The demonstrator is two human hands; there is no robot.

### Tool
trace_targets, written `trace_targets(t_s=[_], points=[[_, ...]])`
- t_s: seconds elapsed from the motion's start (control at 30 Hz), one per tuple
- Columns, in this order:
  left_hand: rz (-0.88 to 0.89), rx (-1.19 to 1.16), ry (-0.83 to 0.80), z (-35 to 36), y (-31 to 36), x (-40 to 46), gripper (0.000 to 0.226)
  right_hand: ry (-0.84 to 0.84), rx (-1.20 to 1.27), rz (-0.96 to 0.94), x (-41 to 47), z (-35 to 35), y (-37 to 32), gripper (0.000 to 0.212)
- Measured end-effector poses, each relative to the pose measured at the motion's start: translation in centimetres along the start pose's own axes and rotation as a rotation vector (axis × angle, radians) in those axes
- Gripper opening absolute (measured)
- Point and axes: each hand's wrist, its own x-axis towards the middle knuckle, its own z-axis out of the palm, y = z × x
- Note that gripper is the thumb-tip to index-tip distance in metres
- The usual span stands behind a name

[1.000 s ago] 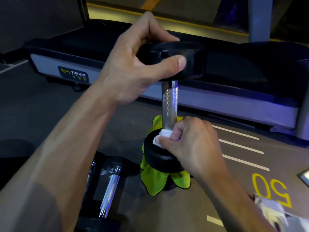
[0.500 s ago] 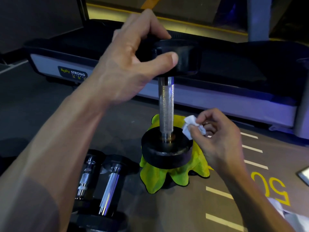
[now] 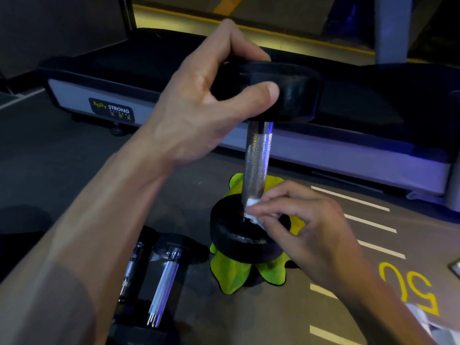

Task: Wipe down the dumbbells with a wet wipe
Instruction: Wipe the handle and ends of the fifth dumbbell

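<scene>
A black dumbbell (image 3: 256,158) with a knurled silver handle stands upright on a yellow-green cloth (image 3: 231,272) on the floor. My left hand (image 3: 206,103) grips its top weight, thumb on the front edge and fingers over the far side. My right hand (image 3: 306,232) pinches a small crumpled white wet wipe (image 3: 252,210) and presses it against the base of the handle, where it meets the lower weight (image 3: 239,235).
Two more dumbbells (image 3: 161,285) with silver handles lie on the floor at the lower left. A treadmill (image 3: 104,100) labelled BODY STRONG runs across the back. White floor stripes and a yellow "50" (image 3: 410,287) mark the right. White packaging (image 3: 443,327) lies at the lower right corner.
My right hand, which had lifted the wipe off to the right of the handle, has come back and pressed it to the handle's base. My left hand keeps its grip on top.
</scene>
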Motion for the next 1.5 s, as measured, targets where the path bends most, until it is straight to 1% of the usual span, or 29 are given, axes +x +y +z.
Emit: trace_targets(t_s=[0.1,0.13,0.17,0.2,0.33,0.37,0.4,0.5,0.53,0.57,0.63,0.7,0.77,0.83,0.9,0.97,1.03,1.1,1.17,1.23,1.33,1.43,1.5], points=[[-0.004,0.016,0.002,0.2,-0.1,0.3,0.029,0.264,-0.146,-0.097,1.9,0.2,0.2,0.014],[-0.003,0.023,0.004,0.2,-0.2,0.4,0.029,0.339,-0.15,-0.094,2.6,-0.2,0.3,0.015],[-0.002,0.027,0.009,0.1,-0.3,0.4,0.029,0.373,-0.123,-0.085,3.1,-0.4,0.3,0.014],[-0.002,0.027,0.012,0.1,-0.4,0.4,0.029,0.365,-0.112,-0.088,3.2,-0.4,0.5,0.012],[-0.011,0.005,0.024,-0.2,-0.6,0.4,0.025,0.138,-0.152,-0.077,1.0,1.1,0.5,0.007],[-0.015,-0.003,0.026,-0.3,-0.7,0.4,0.024,0.129,-0.152,-0.076,1.1,1.1,0.4,0.008],[-0.019,-0.014,0.027,-0.2,-0.7,0.4,0.023,0.168,-0.154,-0.08,1.6,0.8,0.2,0.01],[-0.016,-0.025,0.018,0.0,-0.7,0.7,0.022,0.428,-0.113,-0.077,4.1,-0.8,-0.9,0.014],[-0.009,-0.031,0.013,0.0,-0.8,0.7,0.022,0.465,-0.121,-0.093,4.5,-0.9,-1.2,0.015],[-0.004,-0.045,0.011,0.0,-0.9,0.7,0.024,0.448,-0.145,-0.108,4.4,-0.5,-1.4,0.014],[-0.002,-0.07,0.013,0.1,-1.0,0.7,0.027,0.318,-0.177,-0.112,3.1,0.7,-0.9,0.014],[-0.007,-0.063,0.017,0.2,-1.1,0.8,0.027,0.2,-0.169,-0.071,1.4,2.0,0.1,0.015],[-0.016,-0.054,0.023,0.2,-1.1,0.8,0.026,0.14,-0.157,-0.037,0.8,2.3,0.4,0.015],[-0.013,-0.063,0.033,0.2,-1.2,0.8,0.025,0.144,-0.184,-0.06,1.9,1.8,-0.3,0.014],[-0.006,-0.067,0.025,0.4,-1.2,0.8,0.025,0.254,-0.213,-0.105,3.7,0.9,-1.3,0.015],[-0.003,-0.05,0.018,0.4,-1.1,0.8,0.027,0.383,-0.186,-0.1,5.0,0.4,-1.9,0.018],[-0.002,-0.053,0.023,0.3,-1.2,0.8,0.026,0.429,-0.168,-0.068,4.6,0.6,-1.9,0.019],[-0.005,-0.075,0.034,0.3,-1.2,0.8,0.025,0.434,-0.185,-0.044,3.4,1.3,-1.5,0.019],[-0.014,-0.079,0.039,0.2,-1.2,0.7,0.023,0.421,-0.202,-0.061,2.5,1.8,-0.8,0.017],[-0.019,-0.071,0.033,0.2,-1.3,0.7,0.022,0.348,-0.216,-0.11,2.1,2.2,-0.5,0.021],[-0.02,-0.074,0.032,0.1,-1.3,0.8,0.023,0.259,-0.238,-0.124,1.0,2.9,-0.2,0.034],[-0.021,-0.084,0.035,0.2,-1.3,0.8,0.024,0.2,-0.266,-0.13,0.9,2.7,-0.3,0.054],[-0.021,-0.082,0.022,0.3,-1.3,0.9,0.024,0.201,-0.27,-0.094,2.2,2.0,-0.6,0.063]])
